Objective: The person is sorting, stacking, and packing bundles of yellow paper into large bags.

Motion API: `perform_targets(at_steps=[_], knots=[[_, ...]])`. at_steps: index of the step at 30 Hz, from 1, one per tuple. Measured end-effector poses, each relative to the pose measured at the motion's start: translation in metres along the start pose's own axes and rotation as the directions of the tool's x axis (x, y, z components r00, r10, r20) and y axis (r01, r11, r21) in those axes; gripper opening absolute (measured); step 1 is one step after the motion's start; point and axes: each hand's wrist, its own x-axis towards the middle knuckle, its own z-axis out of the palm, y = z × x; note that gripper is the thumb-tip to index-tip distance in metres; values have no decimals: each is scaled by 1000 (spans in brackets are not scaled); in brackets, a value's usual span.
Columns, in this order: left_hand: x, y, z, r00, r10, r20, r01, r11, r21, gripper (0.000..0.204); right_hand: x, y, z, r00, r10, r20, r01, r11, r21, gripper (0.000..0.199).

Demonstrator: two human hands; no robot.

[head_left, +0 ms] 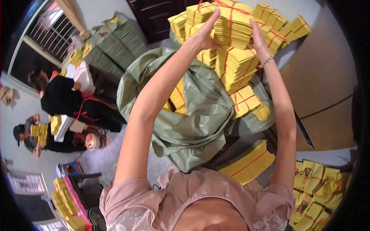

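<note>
Both my arms reach far forward to a pile of yellow paper bundles tied with red string. My left hand (pixel 207 34) grips the left side of a thick bundle of yellow paper (pixel 232 32), its thumb along the edge. My right hand (pixel 259 39), below a beaded bracelet, presses on the right side of that same bundle. Another yellow stack (pixel 236 67) stands directly beneath it. Nearer to me, a large green woven sack (pixel 196 115) gapes with its rim folded down, and yellow bundles (pixel 178 96) show inside. The fingers behind the held bundle are partly hidden.
Smaller yellow packets (pixel 246 101) lie right of the sack. A long yellow bundle (pixel 248 163) is close to my body. Filled green sacks (pixel 115 44) stand at the far left. Two people (pixel 63 96) work at left, beside a bucket (pixel 92 141). Many packets (pixel 314 192) lie lower right.
</note>
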Motion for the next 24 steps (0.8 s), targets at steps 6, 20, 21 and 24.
perform_targets(at_steps=[6,20,21,24], knots=[[-18,-11,4,968,51,-244,-31,996,85,95,-16,0,17,993,-92,-75,91,996,-9,69],[-218,-6,-32,908,-135,-396,-30,923,-383,69,-144,-86,95,654,-750,95,729,592,-345,67],[-226,-14,-38,900,-247,-361,41,870,-492,67,-151,-83,103,612,-740,280,773,483,-411,69],[-248,-49,-55,795,-440,-418,216,849,-483,66,-185,-78,126,473,-635,611,880,304,-366,74]])
